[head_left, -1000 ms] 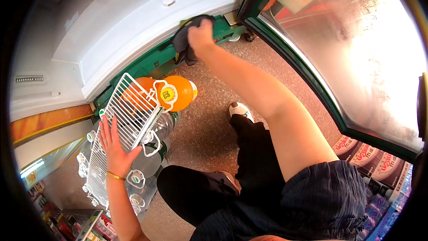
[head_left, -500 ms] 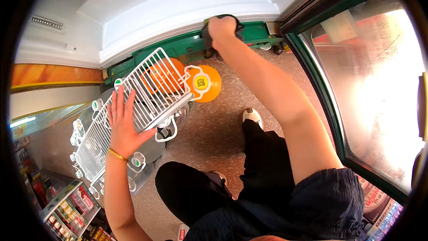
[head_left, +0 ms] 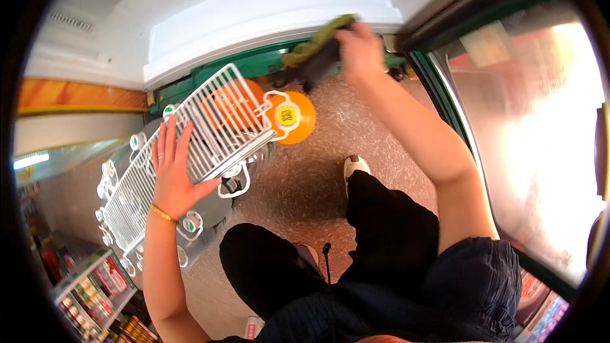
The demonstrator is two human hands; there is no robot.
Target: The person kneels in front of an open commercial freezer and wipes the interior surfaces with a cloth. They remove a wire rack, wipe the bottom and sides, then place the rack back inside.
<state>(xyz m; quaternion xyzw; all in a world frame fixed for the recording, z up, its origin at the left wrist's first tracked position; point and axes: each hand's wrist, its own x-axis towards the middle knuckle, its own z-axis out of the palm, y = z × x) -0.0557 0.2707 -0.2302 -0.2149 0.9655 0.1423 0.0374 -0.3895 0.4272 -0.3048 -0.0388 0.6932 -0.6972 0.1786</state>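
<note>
My left hand lies flat with fingers spread on a stack of white wire shelves. The shelves lie tilted on top of several large clear plastic jugs with white handles. My right hand stretches far forward, closed on one end of a dark and olive-green cloth. Both hand and cloth are smeared by motion. The cloth hangs out to the left over the green lower ledge of a white cabinet.
Two orange-filled jugs, the nearer one with a yellow cap, stand at the shelves' far end. At right a glass door with a dark green frame stands open. A stocked display shelf is at lower left. My shoe rests on the speckled floor.
My right hand has moved right, and the cloth, bunched under it before, now stretches out to its left. My left hand stays on the wire shelves.
</note>
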